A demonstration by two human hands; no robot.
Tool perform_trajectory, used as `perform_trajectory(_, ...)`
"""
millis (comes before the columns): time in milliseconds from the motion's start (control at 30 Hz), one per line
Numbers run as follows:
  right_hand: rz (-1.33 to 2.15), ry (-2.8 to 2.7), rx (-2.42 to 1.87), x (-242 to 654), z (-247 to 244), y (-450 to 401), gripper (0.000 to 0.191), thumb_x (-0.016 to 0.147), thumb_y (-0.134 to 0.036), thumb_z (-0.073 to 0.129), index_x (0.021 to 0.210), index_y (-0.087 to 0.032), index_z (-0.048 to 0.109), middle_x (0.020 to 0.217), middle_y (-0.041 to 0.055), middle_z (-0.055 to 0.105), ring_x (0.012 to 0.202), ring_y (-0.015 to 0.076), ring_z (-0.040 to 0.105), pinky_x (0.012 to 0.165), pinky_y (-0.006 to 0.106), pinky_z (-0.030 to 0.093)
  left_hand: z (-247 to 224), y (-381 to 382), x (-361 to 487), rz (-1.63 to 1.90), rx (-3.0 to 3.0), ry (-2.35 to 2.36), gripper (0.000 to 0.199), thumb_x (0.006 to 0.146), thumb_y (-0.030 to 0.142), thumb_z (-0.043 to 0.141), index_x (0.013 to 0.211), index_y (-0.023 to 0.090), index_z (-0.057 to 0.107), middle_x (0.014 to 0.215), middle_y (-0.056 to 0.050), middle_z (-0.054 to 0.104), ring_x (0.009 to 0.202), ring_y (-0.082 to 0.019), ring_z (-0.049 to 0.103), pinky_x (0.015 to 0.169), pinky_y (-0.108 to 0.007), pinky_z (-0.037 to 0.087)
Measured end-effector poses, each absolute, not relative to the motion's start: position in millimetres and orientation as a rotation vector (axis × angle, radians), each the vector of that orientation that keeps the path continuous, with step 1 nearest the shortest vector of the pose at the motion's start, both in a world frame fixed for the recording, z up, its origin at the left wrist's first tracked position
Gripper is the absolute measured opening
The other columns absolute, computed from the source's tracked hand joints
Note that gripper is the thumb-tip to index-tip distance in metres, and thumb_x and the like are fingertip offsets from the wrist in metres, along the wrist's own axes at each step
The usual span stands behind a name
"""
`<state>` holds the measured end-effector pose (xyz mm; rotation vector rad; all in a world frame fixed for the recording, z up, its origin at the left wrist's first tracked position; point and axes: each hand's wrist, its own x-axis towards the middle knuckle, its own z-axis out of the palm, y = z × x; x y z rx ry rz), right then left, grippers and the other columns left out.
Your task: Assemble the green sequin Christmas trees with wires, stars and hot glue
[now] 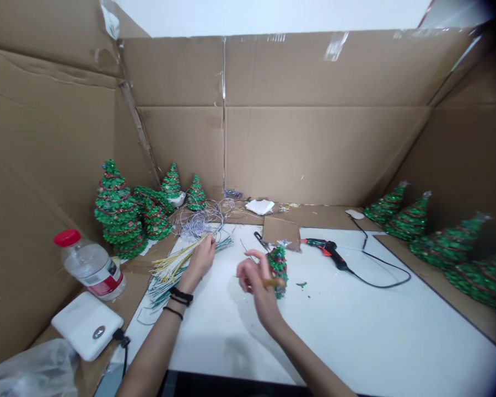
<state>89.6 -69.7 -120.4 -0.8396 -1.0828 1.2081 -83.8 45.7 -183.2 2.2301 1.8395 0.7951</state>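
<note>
My left hand (202, 257), fingers pinched together, rests over a spread bundle of thin yellow, white and green wires (169, 271). Whatever lies between those fingertips is hidden. My right hand (257, 284) curls round a tool with a brown, wooden-looking handle (275, 282). A thin dark line shows near its fingers, but I cannot tell whether it belongs to the tool. Just behind that hand a small green Christmas tree (278, 267) with red trim and a silvery star stands upright on the white board (355, 331), partly covered by the hand.
A glue gun (326, 249) with a black cord lies to the right, near a cardboard square (281, 232). Decorated trees (118, 209) stand at left; more trees (409, 216) line the right. A tangle of silvery wire (200, 220), a bottle (91, 267) and a white power bank (86, 325) are at left.
</note>
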Motion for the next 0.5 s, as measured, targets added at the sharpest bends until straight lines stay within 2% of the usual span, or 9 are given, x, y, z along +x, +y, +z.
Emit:
perform_trajectory(67,1.496,-0.962,-0.930,70,-129,-51,0.032,0.079,-0.029,0.051,0.107,-0.024,0.039,0.072,-0.0055,0.054,0.043,0.0047,0.034,0.042,0.018,0.024,-181,45,-83,0.834,2.213,1.825,0.015,0.093,0.025,0.035,0.091,0.019,0.049,0.082,-0.003,0.058,0.073,-0.017,0.056,0.066,-0.028,0.040)
perform_trajectory(133,1.650,-0.704,-1.030,57,-143,-25,0.042,0.071,-0.025,0.051,0.110,-0.024,0.033,0.071,-0.0063,0.053,0.042,0.0054,0.038,0.039,0.016,0.021,-178,44,-82,0.863,2.216,1.797,0.015,0.092,0.025,0.036,0.090,0.019,0.049,0.085,-0.003,0.058,0.077,-0.017,0.056,0.070,-0.028,0.041)
perform_trajectory(300,1.538,-0.504,-1.022,41,-177,19,0.056,0.059,-0.019,0.049,0.113,-0.028,0.032,0.064,-0.0103,0.048,0.038,0.0044,0.038,0.034,0.013,0.021,-171,42,-83,0.912,2.246,1.680,0.010,0.087,0.025,0.045,0.091,0.019,0.053,0.093,-0.004,0.057,0.085,-0.018,0.056,0.075,-0.029,0.043)
perform_trajectory(500,1.470,-0.540,-0.979,35,-201,23,0.059,0.060,-0.023,0.051,0.118,-0.027,0.037,0.066,-0.0102,0.049,0.037,0.0026,0.034,0.031,0.012,0.023,-168,39,-83,0.918,2.247,1.648,0.012,0.087,0.022,0.046,0.095,0.019,0.054,0.096,-0.004,0.057,0.085,-0.018,0.057,0.075,-0.029,0.044)
